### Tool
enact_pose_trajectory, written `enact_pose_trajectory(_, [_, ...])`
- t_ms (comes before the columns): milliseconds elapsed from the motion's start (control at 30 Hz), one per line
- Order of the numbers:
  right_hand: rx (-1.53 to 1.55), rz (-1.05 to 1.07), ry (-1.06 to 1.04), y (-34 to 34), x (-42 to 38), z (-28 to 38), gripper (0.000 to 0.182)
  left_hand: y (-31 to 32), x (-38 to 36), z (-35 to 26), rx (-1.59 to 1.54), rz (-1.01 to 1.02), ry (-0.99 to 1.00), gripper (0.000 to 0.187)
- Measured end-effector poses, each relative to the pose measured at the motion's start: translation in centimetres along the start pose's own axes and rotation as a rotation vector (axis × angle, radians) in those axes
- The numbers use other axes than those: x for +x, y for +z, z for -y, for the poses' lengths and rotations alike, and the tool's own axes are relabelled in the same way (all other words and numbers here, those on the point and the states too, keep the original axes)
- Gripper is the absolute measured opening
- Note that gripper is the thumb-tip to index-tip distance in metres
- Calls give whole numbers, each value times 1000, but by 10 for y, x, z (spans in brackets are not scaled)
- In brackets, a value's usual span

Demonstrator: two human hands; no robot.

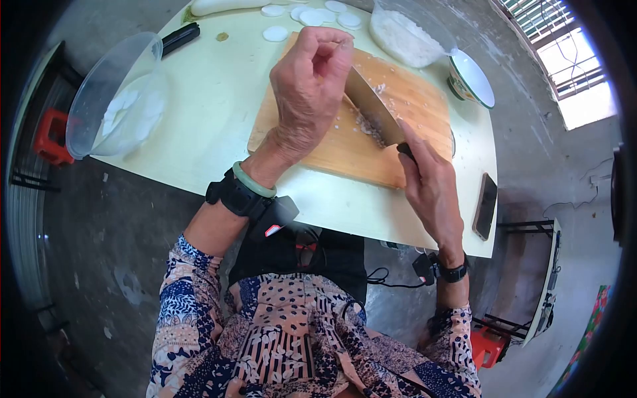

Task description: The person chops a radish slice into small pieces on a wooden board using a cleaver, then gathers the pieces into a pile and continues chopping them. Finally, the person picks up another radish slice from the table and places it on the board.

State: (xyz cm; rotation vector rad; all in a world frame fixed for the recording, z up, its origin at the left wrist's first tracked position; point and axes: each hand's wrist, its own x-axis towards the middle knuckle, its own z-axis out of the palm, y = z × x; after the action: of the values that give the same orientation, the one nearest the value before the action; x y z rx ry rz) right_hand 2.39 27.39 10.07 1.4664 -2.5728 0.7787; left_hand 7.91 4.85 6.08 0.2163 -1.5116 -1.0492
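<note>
My right hand [428, 176] is wrapped round the black handle of a cleaver [373, 106], whose broad blade lies over the wooden cutting board [298, 139]. Small chopped pale bits [369, 126] lie along the blade and are scattered over the board. Above the board's left part, near the far end of the blade, my left hand [318, 66] is raised with its fingers curled together. Whatever the fingers may pinch is too small to make out.
Behind the board are white slices [310, 16], a white radish [225, 5] and a bag of white shreds [405, 38]. A bowl [472, 78] and phone [486, 205] are right; a clear tub [113, 99] and black object [180, 38] left.
</note>
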Motion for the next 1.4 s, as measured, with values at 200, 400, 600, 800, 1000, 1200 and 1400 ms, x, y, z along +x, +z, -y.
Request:
enact_pose_trajectory(200, [6,-11,-20,-7,-3,1,57,-2,2,2,-32,-34,8,12])
enact_pose_trajectory(400, [-1,42,-27,-2,-4,-5,57,-1,0,5,-37,-27,0,13])
enact_pose_trajectory(600, [11,-6,-41,2,-5,-3,56,0,1,6,-45,-12,-2,12])
enact_pose_trajectory(800, [57,-21,11,-5,-6,3,55,0,2,6,-24,-14,-3,12])
enact_pose_trajectory(1000, [11,38,-29,2,-7,-8,56,1,-1,7,-42,2,-1,12])
enact_pose_trajectory(1200, [16,-7,-38,1,-7,2,55,1,0,5,-36,-4,-3,12])
enact_pose_trajectory(1400, [57,41,-9,0,-5,2,56,1,1,8,-38,-9,-13,12])
